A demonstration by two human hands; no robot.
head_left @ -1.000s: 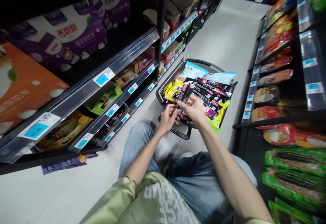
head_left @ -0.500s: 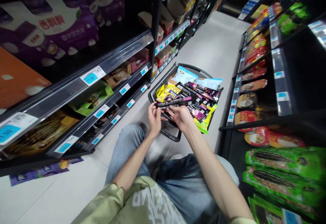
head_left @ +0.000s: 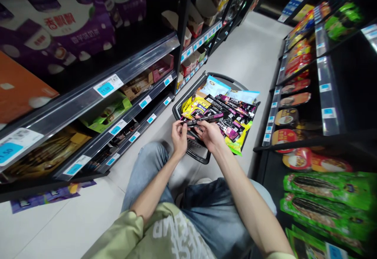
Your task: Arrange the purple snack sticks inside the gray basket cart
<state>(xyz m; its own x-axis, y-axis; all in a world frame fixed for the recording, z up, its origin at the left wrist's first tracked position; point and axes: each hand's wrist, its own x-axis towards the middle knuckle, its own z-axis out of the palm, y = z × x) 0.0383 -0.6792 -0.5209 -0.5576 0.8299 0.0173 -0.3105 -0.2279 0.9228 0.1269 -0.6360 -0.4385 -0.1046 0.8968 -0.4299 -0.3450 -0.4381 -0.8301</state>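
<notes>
Between my two hands lies a slim black and purple snack packet [head_left: 203,120], held level over the near part of a dark shopping basket [head_left: 198,157]. My left hand [head_left: 179,138] pinches its left end between thumb and fingers. Closed around its middle from the right is my right hand [head_left: 209,135], thumb on top. Below and behind it, the basket is heaped with several similar black packets [head_left: 231,131], a yellow bag [head_left: 196,106], a yellow-green bag [head_left: 235,147] and light blue bags [head_left: 216,86]. The packet's underside is hidden.
A black shelf rack [head_left: 138,74] with price tags stands close on the left, holding purple drink boxes [head_left: 59,27]. On the right, another shelf carries green sunflower seed bags [head_left: 321,210] and red bowls [head_left: 284,140]. Pale floor [head_left: 250,51] runs along the aisle.
My right thumb has come up onto the packet, and the packet has tilted slightly in my fingers. Both hands stay at nearly the same place over the basket.
</notes>
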